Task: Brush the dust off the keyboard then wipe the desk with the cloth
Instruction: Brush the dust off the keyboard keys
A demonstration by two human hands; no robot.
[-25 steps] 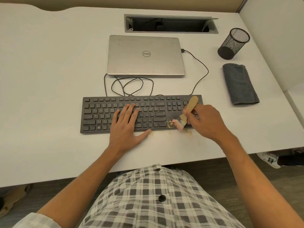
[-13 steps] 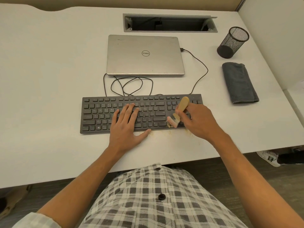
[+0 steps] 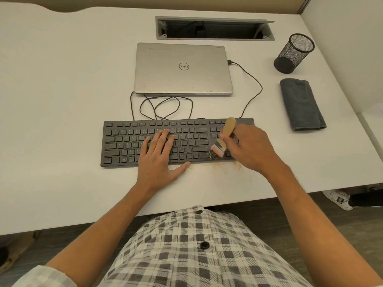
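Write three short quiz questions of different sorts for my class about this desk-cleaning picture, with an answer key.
1. True or false: the grey cloth is under the left hand.
2. Multiple choice: the right hand grips a) a pen, b) a wooden-handled brush, c) a cable.
3. Short answer: where does the brown dust that is already off the keyboard lie?

Key
1. False: the cloth lies folded and untouched at the desk's right side, near the mesh pen cup; the left hand rests flat on the keyboard.
2. b
3. On the desk, just in front of the keyboard's near edge, between the two hands.
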